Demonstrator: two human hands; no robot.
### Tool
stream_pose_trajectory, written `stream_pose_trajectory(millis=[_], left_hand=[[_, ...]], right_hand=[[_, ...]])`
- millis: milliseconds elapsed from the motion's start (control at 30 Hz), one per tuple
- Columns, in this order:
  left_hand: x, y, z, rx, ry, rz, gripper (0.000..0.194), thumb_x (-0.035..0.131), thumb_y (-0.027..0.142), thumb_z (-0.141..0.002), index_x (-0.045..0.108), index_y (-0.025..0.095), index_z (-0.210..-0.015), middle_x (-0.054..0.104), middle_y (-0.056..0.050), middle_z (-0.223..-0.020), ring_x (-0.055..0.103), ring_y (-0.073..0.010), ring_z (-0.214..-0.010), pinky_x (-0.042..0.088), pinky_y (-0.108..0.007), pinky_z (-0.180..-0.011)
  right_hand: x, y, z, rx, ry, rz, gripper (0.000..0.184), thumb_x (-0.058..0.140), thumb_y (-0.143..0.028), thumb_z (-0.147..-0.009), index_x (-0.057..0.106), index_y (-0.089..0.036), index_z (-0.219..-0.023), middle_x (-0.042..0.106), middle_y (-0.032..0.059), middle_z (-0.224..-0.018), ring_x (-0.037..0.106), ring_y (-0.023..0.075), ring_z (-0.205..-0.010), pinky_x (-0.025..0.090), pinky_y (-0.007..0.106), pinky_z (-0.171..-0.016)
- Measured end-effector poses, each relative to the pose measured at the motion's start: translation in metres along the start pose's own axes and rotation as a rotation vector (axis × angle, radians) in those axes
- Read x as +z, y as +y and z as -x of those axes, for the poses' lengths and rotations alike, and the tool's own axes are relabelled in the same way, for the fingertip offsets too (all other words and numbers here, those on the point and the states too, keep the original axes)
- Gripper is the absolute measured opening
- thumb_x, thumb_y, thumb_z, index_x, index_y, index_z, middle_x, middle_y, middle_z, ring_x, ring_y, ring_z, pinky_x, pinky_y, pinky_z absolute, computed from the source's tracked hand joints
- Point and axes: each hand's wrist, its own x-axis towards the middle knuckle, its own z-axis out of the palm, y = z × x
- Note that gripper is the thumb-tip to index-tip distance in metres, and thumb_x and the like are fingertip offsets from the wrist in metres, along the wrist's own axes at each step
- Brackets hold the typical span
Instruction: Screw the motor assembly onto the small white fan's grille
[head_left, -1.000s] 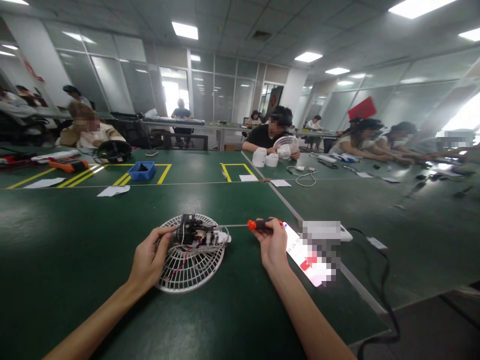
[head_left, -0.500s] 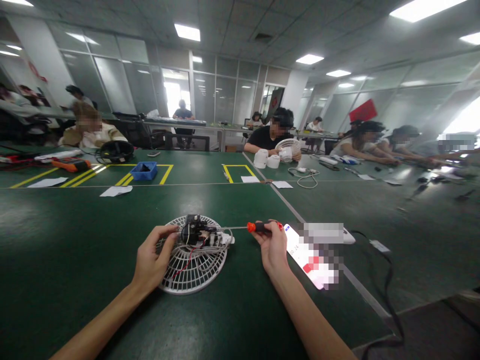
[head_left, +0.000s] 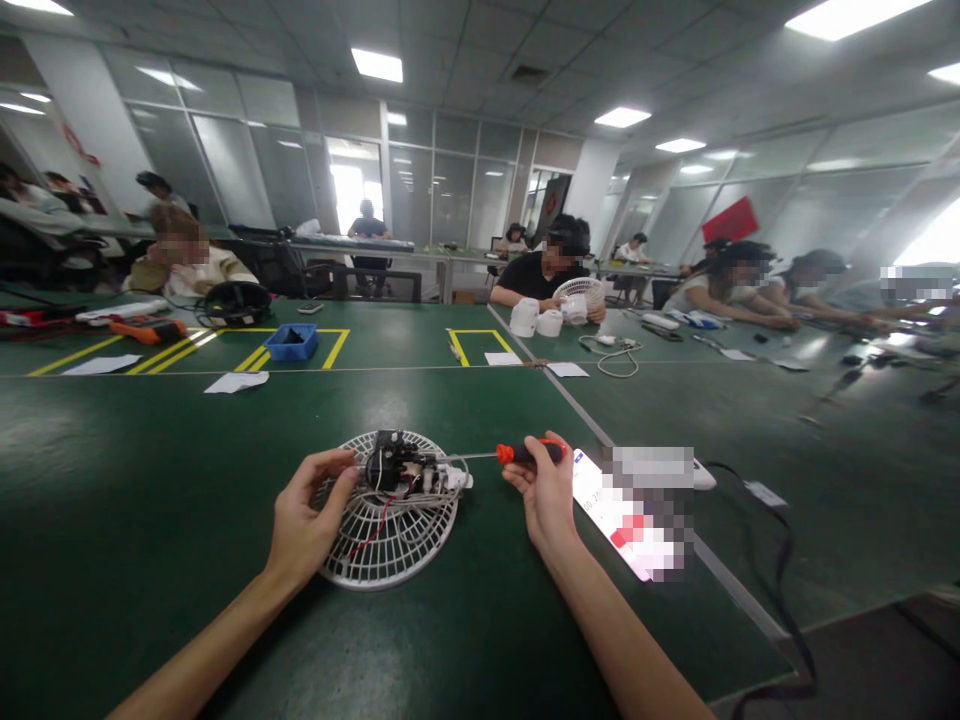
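A round white fan grille (head_left: pixel 397 555) lies on the green table. On it rests a black fan motor (head_left: pixel 386 465) with grey and red wires and a white part at its right end. My left hand (head_left: pixel 311 505) pinches the motor's left end between thumb and fingers; the exact spot is partly hidden by the fingertips. In my right hand (head_left: pixel 544 490) is a screwdriver (head_left: pixel 517 454) with a red and black handle, closed in the fingers. Its shaft runs level to the left, and its tip reaches the motor's parts; the contact itself is too small to make out.
A lit phone (head_left: pixel 619 525) lies right of my right hand, near a black cable (head_left: pixel 784 560). Farther back are a blue bin (head_left: pixel 292 343), paper slips (head_left: pixel 236 382) and white fan housings (head_left: pixel 524 318). A co-worker (head_left: pixel 540 270) opposite holds another white grille (head_left: pixel 581 292).
The fingers of my right hand have shifted slightly on the screwdriver handle. My left hand, the motor and the grille stay in place; the whole view has moved a little.
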Motion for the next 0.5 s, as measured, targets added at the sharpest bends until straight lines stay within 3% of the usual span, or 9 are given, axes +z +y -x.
stream_pose_trajectory(millis=[133,300,500], left_hand=[[0.0005,-0.0018,0.0006,0.014,0.001,-0.002,0.034,0.072,0.047,-0.084,0.069,0.018,-0.102,0.074,-0.007,-0.100,0.072,-0.0204,-0.089,0.060,-0.036,-0.089],[0.0012,-0.0012,0.0021,0.030,0.014,-0.020,0.032,0.071,0.047,-0.085,0.069,0.018,-0.100,0.074,-0.006,-0.098,0.071,-0.0197,-0.087,0.060,-0.034,-0.085],[0.0024,0.0018,0.0030,0.034,0.023,-0.048,0.032,0.069,0.048,-0.086,0.070,0.018,-0.098,0.074,-0.006,-0.096,0.071,-0.0190,-0.085,0.059,-0.032,-0.082]], right_hand=[[-0.0013,0.0013,0.0001,-0.004,-0.005,-0.008,0.062,0.084,-0.042,-0.063,0.046,-0.028,-0.111,0.064,-0.0111,-0.071,0.065,0.0133,-0.049,0.057,0.025,-0.045],[-0.0045,0.0029,-0.0021,-0.023,-0.002,-0.163,0.047,0.069,-0.024,-0.064,0.052,-0.025,-0.108,0.071,-0.0045,-0.087,0.074,0.0177,-0.083,0.064,0.034,-0.072],[-0.0015,0.0040,-0.0011,-0.051,0.041,-0.097,0.068,0.077,-0.027,-0.065,0.045,-0.028,-0.124,0.063,-0.0098,-0.082,0.069,0.0143,-0.068,0.060,0.030,-0.067]])
